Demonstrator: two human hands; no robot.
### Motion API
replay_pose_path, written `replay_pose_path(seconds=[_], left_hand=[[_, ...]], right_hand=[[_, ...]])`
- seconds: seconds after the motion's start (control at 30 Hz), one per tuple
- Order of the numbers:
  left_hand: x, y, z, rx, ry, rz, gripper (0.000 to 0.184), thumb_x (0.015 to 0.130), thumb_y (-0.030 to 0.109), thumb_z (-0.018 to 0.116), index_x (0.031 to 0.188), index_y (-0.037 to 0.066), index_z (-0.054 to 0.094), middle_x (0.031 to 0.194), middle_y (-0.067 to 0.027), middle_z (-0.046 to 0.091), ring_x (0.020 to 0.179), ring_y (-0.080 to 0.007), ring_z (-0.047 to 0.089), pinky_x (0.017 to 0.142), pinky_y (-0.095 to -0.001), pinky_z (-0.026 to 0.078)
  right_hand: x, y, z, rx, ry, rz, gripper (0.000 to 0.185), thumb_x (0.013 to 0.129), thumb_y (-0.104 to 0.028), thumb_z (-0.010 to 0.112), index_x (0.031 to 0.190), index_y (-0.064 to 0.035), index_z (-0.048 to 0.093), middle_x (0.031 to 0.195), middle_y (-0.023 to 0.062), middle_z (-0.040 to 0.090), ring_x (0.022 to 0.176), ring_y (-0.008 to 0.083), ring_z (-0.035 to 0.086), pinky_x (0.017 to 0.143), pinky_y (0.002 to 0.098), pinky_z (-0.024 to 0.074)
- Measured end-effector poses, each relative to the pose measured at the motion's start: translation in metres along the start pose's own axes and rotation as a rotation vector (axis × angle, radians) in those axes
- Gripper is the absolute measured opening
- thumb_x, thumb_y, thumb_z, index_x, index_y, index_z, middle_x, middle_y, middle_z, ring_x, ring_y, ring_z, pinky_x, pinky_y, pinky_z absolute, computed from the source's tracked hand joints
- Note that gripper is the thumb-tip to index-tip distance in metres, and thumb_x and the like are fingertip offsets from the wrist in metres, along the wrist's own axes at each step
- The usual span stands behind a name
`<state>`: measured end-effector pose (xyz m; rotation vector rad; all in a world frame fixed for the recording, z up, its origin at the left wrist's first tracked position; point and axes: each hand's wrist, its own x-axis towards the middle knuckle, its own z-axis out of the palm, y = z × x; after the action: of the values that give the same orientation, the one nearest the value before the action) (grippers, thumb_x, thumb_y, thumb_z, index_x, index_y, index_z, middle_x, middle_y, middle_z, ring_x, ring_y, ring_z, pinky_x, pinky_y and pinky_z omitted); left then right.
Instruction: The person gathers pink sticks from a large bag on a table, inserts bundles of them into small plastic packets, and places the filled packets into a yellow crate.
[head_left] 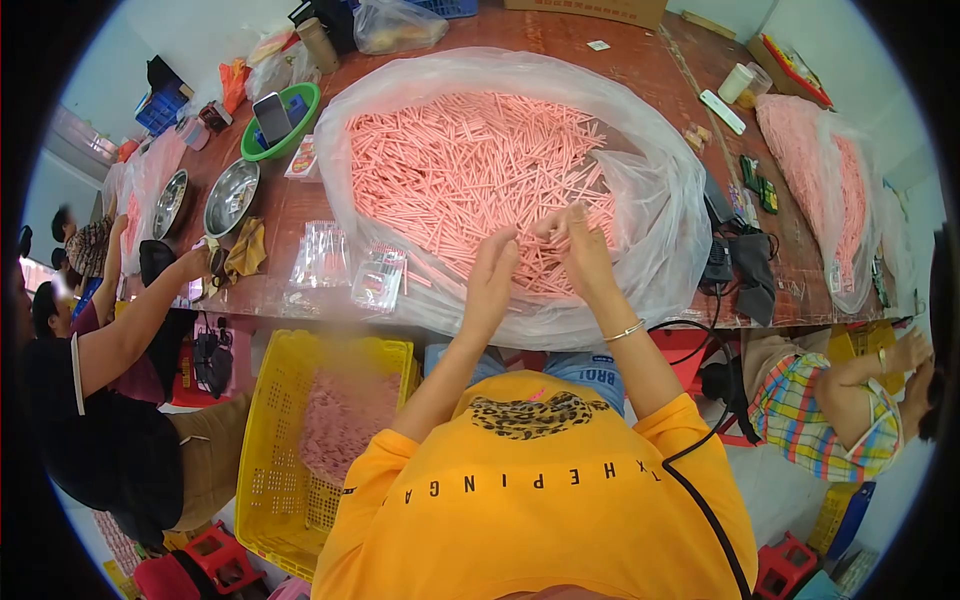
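A wide heap of thin pink sticks (450, 170) lies in a large clear plastic bag (660, 200), its mouth spread wide and its rim rolled outward. Over the near edge of the heap is my left hand (493, 266), fingers stretched out and nothing plainly held. My right hand (586, 252), with a bracelet at the wrist, is at the heap's near right, its thumb apart from the fingers; no stick shows clearly in it. The two hands face each other with a gap between them. Left of the bag lie small clear packets (378, 280) and a stack of clear sleeves (320, 255).
A green basin (282, 120) holds a phone, near a steel bowl (232, 198). A yellow crate (262, 480) with pink material stands below the table (545, 40). A co-worker's arm (135, 330) reaches in at left; another person sits at right. Another bag of pink sticks (815, 180) lies right.
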<state>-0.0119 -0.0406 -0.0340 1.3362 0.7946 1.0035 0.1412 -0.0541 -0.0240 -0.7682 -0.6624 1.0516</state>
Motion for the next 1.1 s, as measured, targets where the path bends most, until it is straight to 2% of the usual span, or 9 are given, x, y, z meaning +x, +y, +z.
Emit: replay_pose_path(seconds=[0.23, 0.43, 0.53, 0.7, 0.83, 0.93, 1.0, 1.07, 1.1], left_hand=[[-0.004, 0.006, -0.005, 0.055, -0.004, 0.073, 0.027, 0.103, 0.016, 0.047, 0.12, -0.001, 0.059, 0.115, -0.0072, 0.061, 0.106, -0.0151, 0.058, 0.093, -0.0294, 0.047], [-0.002, 0.036, 0.0, 0.338, -0.014, 0.35, 0.018, 0.095, 0.005, 0.057, 0.11, -0.002, 0.064, 0.105, -0.0107, 0.063, 0.099, -0.0199, 0.06, 0.087, -0.031, 0.048], [0.003, 0.036, 0.004, 0.396, -0.019, 0.434, 0.018, 0.09, 0.001, 0.059, 0.107, 0.0, 0.065, 0.104, -0.0116, 0.063, 0.098, -0.0229, 0.061, 0.086, -0.0319, 0.048], [0.011, 0.041, 0.005, 0.477, -0.154, 0.493, 0.018, 0.088, -0.001, 0.059, 0.104, 0.0, 0.066, 0.104, -0.0119, 0.063, 0.098, -0.0263, 0.06, 0.085, -0.0331, 0.048], [0.013, 0.051, 0.005, 0.441, -0.194, 0.465, 0.016, 0.087, 0.0, 0.059, 0.101, 0.0, 0.067, 0.103, -0.0116, 0.063, 0.096, -0.027, 0.06, 0.085, -0.0339, 0.047], [0.018, 0.051, 0.0, 0.521, -0.28, 0.545, 0.014, 0.086, 0.003, 0.058, 0.098, 0.003, 0.067, 0.097, -0.012, 0.063, 0.093, -0.0298, 0.058, 0.085, -0.0371, 0.046], [0.024, 0.054, 0.001, 0.584, -0.364, 0.595, 0.013, 0.086, 0.004, 0.059, 0.096, 0.003, 0.067, 0.094, -0.0125, 0.064, 0.091, -0.0303, 0.059, 0.082, -0.0374, 0.046], [0.024, 0.063, 0.005, 0.64, -0.388, 0.576, 0.011, 0.086, 0.004, 0.06, 0.094, 0.002, 0.067, 0.092, -0.0132, 0.064, 0.09, -0.0297, 0.06, 0.08, -0.0367, 0.047], [0.023, 0.064, 0.007, 0.668, -0.379, 0.54, 0.01, 0.087, 0.005, 0.059, 0.093, 0.002, 0.066, 0.091, -0.0136, 0.063, 0.09, -0.03, 0.06, 0.079, -0.0372, 0.046]], right_hand=[[-0.01, -0.019, -0.013, 0.146, -0.169, 0.335, 0.042, 0.1, -0.032, 0.056, 0.065, -0.0128, 0.045, 0.06, -0.0031, 0.042, 0.05, 0.0074, 0.035, 0.048, 0.0239, 0.0333], [-0.028, -0.006, 0.003, -0.438, -0.018, 0.159, 0.031, 0.095, -0.017, 0.061, 0.067, -0.0066, 0.052, 0.06, -0.0056, 0.036, 0.053, 0.0041, 0.032, 0.048, 0.0245, 0.0257], [-0.025, 0.015, -0.018, -0.613, -0.086, -0.021, 0.021, 0.093, -0.014, 0.061, 0.076, -0.0017, 0.058, 0.063, -0.0063, 0.039, 0.057, 0.0028, 0.035, 0.05, 0.0243, 0.0276], [-0.032, 0.012, -0.018, -0.563, -0.182, 0.046, 0.011, 0.092, -0.01, 0.061, 0.095, -0.0007, 0.066, 0.074, -0.0038, 0.054, 0.07, 0.0034, 0.047, 0.06, 0.0228, 0.0392], [-0.03, 0.02, -0.017, -0.498, -0.173, -0.014, 0.022, 0.088, -0.008, 0.063, 0.109, -0.0024, 0.067, 0.088, 0.0033, 0.067, 0.083, 0.0087, 0.058, 0.073, 0.0258, 0.0477], [-0.033, 0.017, -0.018, -0.689, -0.213, -0.008, 0.029, 0.083, -0.01, 0.066, 0.11, -0.0009, 0.066, 0.098, 0.0106, 0.07, 0.089, 0.0158, 0.065, 0.078, 0.0308, 0.0505], [-0.032, 0.029, -0.023, -0.741, -0.216, -0.242, 0.033, 0.08, -0.012, 0.069, 0.112, -0.0016, 0.065, 0.1, 0.0148, 0.07, 0.091, 0.0219, 0.067, 0.08, 0.0347, 0.0515], [-0.036, 0.001, -0.006, -0.797, -0.19, 0.006, 0.032, 0.082, -0.014, 0.068, 0.112, -0.0038, 0.065, 0.097, 0.015, 0.07, 0.087, 0.0222, 0.067, 0.079, 0.0342, 0.0517], [-0.037, 0.002, -0.007, -0.784, -0.178, -0.014, 0.032, 0.082, -0.014, 0.068, 0.112, -0.0045, 0.065, 0.097, 0.0145, 0.07, 0.085, 0.0219, 0.067, 0.079, 0.0337, 0.0517]])
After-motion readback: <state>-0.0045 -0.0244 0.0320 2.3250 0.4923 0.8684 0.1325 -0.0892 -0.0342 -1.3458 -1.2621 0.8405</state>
